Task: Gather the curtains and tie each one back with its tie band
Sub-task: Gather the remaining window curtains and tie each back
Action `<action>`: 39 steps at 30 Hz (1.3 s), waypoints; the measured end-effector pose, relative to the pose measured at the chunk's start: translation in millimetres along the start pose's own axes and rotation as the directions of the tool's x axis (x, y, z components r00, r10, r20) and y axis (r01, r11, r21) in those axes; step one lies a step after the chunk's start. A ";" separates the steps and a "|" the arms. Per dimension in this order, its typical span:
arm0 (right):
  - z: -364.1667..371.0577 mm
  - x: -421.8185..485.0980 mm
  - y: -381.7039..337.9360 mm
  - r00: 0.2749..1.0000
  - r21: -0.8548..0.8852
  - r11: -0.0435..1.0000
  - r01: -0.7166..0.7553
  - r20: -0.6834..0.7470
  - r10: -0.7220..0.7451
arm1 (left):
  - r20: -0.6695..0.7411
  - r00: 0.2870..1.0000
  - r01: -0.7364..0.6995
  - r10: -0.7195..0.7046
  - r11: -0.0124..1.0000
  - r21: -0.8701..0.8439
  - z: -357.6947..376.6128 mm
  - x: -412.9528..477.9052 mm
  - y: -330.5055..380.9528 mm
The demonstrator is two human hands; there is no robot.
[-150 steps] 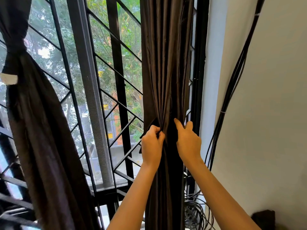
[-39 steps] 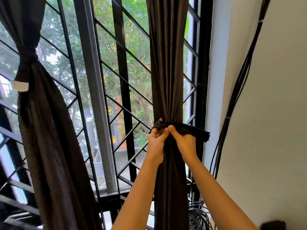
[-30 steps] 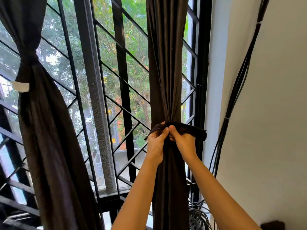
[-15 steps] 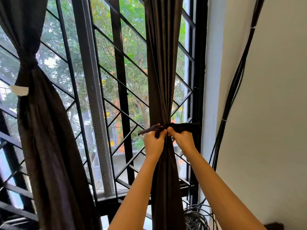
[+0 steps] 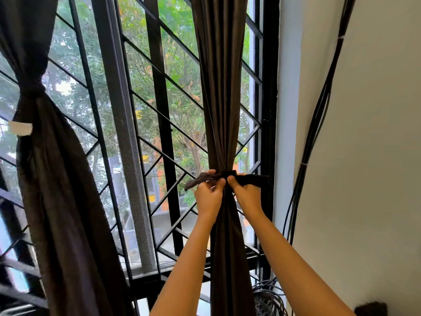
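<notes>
Hands meet at the waist of the right-hand curtain (image 5: 219, 87), both curled tight on cloth. The left hand (image 5: 208, 197) pinches one end of the dark tie band (image 5: 252, 180) between thumb and fingers, and that end pokes out leftward in front of the window grille (image 5: 159, 110). The right hand (image 5: 247, 195) grips the other end, which stretches rightward to the black window frame (image 5: 270, 110). A strip of the band shows across the curtain just above the two thumbs, where the fabric is drawn into a narrow bundle. The fabric spreads a little above that point and hangs straight down between the forearms below it. On the right there is little room: the frame stands just beside the right hand, then comes the white wall (image 5: 364, 156) with a bunch of black cables (image 5: 319, 110) running down it, and a coil of cable (image 5: 266, 299) lies near the curtain's foot. On the left a wide stretch of glass and grille lies open between this curtain and the left-hand curtain (image 5: 57, 179), which hangs well apart. That one is already cinched by its own band (image 5: 30, 92). A white tag (image 5: 20, 128) sits on it below the knot, and any writing on the tag is too small to read.
</notes>
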State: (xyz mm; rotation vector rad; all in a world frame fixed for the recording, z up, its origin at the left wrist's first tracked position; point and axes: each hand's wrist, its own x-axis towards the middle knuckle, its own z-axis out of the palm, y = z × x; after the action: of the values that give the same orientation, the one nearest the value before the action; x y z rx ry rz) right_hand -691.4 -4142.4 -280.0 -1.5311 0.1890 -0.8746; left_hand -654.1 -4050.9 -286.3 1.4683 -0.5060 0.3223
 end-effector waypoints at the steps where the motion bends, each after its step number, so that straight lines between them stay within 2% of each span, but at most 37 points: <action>1: -0.1 0.5 0.6 1.000 0.028 0.999 -0.022 -0.006 0.022 | 0.021 0.999 0.037 -0.036 0.998 -0.049 -0.6 0.7 -0.3; 3: 0.3 2.0 1.7 0.999 0.076 0.996 -0.049 0.001 0.049 | 0.052 0.995 0.091 -0.087 0.992 -0.084 -1.3 2.1 -0.3; 7: 0.5 6.5 3.4 0.993 0.174 0.979 -0.105 0.074 0.093 | 0.060 0.994 0.095 -0.093 0.995 -0.020 -3.9 0.1 3.3; 11: -2.2 12.0 0.2 0.978 0.148 0.971 -0.186 0.126 0.168 | 0.055 0.994 0.097 -0.094 0.994 -0.050 -4.7 -1.7 5.2; 17: -6.4 13.2 -2.6 0.983 0.037 0.990 -0.133 0.135 0.127 | 0.061 0.995 0.081 -0.079 0.996 -0.028 -6.4 -3.2 6.5; 22: -9.6 11.6 -6.5 0.972 0.055 0.990 -0.128 0.206 0.114 | 0.096 0.988 0.127 -0.120 0.990 -0.067 -6.0 -5.9 10.4; 25: -9.4 9.6 -6.5 0.974 0.089 0.987 -0.133 0.196 0.114 | 0.113 0.982 0.162 -0.148 0.978 -0.128 -7.1 -4.7 7.9; 29: -5.6 2.5 -6.1 0.985 0.135 0.983 -0.123 0.140 0.104 | 0.057 0.978 0.207 -0.201 0.966 -0.153 -5.2 -5.7 3.0; 32: 1.2 -3.4 -8.1 0.994 0.066 0.992 -0.106 0.042 0.103 | 0.021 0.939 0.333 -0.342 0.895 -0.297 0.6 -9.6 1.7; 35: 6.5 -10.1 -10.9 0.999 -0.015 0.999 -0.050 0.006 0.050 | 0.037 0.897 0.416 -0.440 0.812 -0.410 5.6 -10.6 0.0; 39: 4.2 -14.3 -14.3 0.999 0.121 0.992 0.043 -0.004 -0.042 | 0.025 0.890 0.418 -0.455 0.794 -0.441 7.8 -7.0 5.2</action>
State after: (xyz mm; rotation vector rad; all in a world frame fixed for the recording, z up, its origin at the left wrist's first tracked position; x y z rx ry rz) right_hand -704.0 -4128.0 -272.5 -1.4260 0.1030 -0.9049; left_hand -663.7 -4057.4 -285.2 1.0818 -0.1399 -0.1022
